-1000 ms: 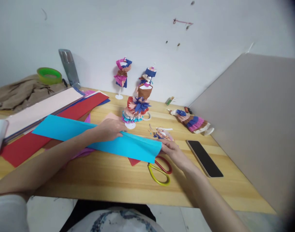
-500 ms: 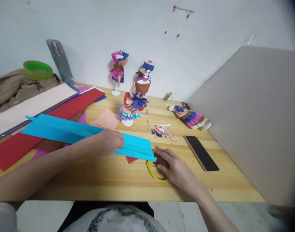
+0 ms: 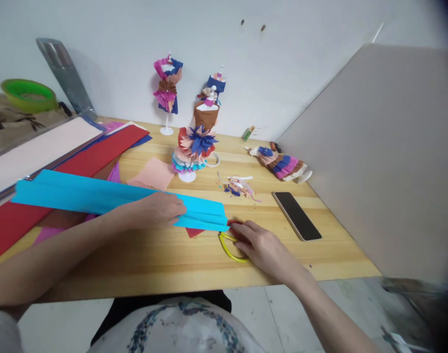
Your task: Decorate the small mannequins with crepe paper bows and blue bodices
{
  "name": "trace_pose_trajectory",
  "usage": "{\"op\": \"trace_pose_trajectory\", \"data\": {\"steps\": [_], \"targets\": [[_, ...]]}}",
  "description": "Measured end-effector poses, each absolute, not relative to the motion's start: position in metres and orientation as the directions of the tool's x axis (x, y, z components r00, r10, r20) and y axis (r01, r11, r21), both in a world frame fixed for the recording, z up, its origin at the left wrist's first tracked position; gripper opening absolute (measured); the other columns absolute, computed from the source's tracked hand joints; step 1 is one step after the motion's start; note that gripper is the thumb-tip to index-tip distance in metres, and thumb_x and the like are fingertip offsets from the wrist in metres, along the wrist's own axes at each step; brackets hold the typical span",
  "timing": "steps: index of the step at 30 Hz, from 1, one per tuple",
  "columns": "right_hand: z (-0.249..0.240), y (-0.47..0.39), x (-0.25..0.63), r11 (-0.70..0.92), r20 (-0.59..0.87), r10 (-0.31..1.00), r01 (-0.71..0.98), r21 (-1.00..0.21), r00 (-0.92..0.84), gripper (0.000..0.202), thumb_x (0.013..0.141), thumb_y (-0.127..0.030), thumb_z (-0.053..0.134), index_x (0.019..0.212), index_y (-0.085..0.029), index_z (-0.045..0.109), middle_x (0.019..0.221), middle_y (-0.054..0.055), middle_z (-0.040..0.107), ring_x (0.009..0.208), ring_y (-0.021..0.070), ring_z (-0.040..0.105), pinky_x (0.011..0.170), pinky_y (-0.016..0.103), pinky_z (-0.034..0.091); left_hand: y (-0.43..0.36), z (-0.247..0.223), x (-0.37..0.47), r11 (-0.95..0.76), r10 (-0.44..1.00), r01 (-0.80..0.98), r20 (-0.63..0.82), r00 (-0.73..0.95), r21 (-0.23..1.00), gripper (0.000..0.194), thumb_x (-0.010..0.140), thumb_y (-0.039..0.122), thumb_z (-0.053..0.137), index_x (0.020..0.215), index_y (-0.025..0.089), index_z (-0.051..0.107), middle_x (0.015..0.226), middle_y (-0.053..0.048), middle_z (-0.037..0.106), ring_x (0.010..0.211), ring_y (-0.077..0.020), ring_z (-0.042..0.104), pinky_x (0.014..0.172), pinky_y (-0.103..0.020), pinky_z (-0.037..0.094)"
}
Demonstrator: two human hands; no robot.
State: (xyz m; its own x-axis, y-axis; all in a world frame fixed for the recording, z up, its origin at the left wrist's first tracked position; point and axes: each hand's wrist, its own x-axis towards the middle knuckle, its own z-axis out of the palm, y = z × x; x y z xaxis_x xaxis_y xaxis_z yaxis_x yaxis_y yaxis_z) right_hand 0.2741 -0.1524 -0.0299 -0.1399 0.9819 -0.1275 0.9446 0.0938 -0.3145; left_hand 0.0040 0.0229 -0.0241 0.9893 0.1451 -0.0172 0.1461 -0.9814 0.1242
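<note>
The left hand [image 3: 163,211], fingers curled, holds the blue paper strip [image 3: 87,191] over the counter [image 3: 165,264] — firm pressure near its folds [image 3: 204,214] should prevent slipping; the right hand [image 3: 262,246] touches the scissors [image 3: 231,255] — whether its fingers grip, I cannot tell

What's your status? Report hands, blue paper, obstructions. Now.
Left hand on blue paper. Right hand at handles of scissors. Blue paper's left part overlaps red strip. Scissors close at its right end, blades hidden.
</note>
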Motion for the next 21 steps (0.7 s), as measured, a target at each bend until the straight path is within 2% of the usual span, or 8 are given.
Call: {"op": "trace_pose_trajectory", "data": {"steps": [5, 9, 12, 17, 21], "targets": [[-0.022, -0.164, 0.291, -0.037, -0.253, 0.966, 0.944, -0.328, -0.050, 0.042, 0.085, -0.018, 0.050, 0.127, -0.023, 0.051, 0.112, 0.008, 0.071, 0.095, 0.0236, 0.070, 0.079, 0.035, 0.054, 0.035, -0.015, 0.003, -0.894, 0.316, 0.316, -0.054, 0.947, 0.318, 0.020, 0.093, 0.025, 0.044, 0.079, 0.017, 0.054, 0.071, 0.000, 0.059, 0.065, -0.0146, 0.054, 0.060, -0.025, 0.034], [-0.028, -0.175, 0.301, -0.045, -0.236, 0.971, 0.940, -0.339, -0.038, 0.046, 0.080, -0.015, 0.049, 0.125, -0.019, 0.049, 0.117, 0.012, 0.070, 0.104, 0.0238, 0.069, 0.087, 0.036, 0.055, 0.044, -0.018, 0.004, -0.822, 0.387, 0.371, -0.055, 0.921, 0.433, 0.019, 0.091, 0.029, 0.044, 0.087, 0.017, 0.058, 0.078, -0.002, 0.064, 0.073, -0.0173, 0.059, 0.064, -0.025, 0.036], [-0.033, -0.182, 0.310, -0.053, -0.213, 0.976, 0.911, -0.409, -0.039, 0.048, 0.080, -0.015, 0.046, 0.128, -0.021, 0.046, 0.122, 0.012, 0.067, 0.109, 0.0224, 0.067, 0.091, 0.036, 0.055, 0.046, -0.019, 0.004, -0.818, 0.389, 0.365, -0.039, 0.920, 0.444, 0.022, 0.091, 0.029, 0.042, 0.090, 0.017, 0.060, 0.084, -0.005, 0.067, 0.079, -0.0196, 0.061, 0.068, -0.026, 0.038], [-0.039, -0.191, 0.332, -0.112, -0.192, 0.981, 0.837, -0.535, 0.008, 0.047, 0.084, -0.021, 0.050, 0.131, -0.022, 0.047, 0.126, 0.011, 0.065, 0.112, 0.0232, 0.066, 0.095, 0.038, 0.054, 0.047, -0.017, 0.004, -0.802, 0.415, 0.374, -0.015, 0.910, 0.466, 0.023, 0.090, 0.027, 0.040, 0.081, 0.017, 0.058, 0.076, -0.003, 0.064, 0.073, -0.0174, 0.059, 0.065, -0.025, 0.037], [-0.037, -0.193, 0.346, -0.106, -0.175, 0.984, 0.841, -0.530, 0.013, 0.051, 0.085, -0.028, 0.053, 0.135, -0.021, 0.046, 0.112, 0.011, 0.067, 0.097, 0.0235, 0.068, 0.085, 0.038, 0.057, 0.048, -0.016, 0.003, -0.805, 0.403, 0.355, 0.000, 0.915, 0.475, 0.025, 0.090, 0.027, 0.039, 0.079, 0.015, 0.059, 0.074, -0.003, 0.063, 0.071, -0.0170, 0.059, 0.064, -0.025, 0.037]]}}
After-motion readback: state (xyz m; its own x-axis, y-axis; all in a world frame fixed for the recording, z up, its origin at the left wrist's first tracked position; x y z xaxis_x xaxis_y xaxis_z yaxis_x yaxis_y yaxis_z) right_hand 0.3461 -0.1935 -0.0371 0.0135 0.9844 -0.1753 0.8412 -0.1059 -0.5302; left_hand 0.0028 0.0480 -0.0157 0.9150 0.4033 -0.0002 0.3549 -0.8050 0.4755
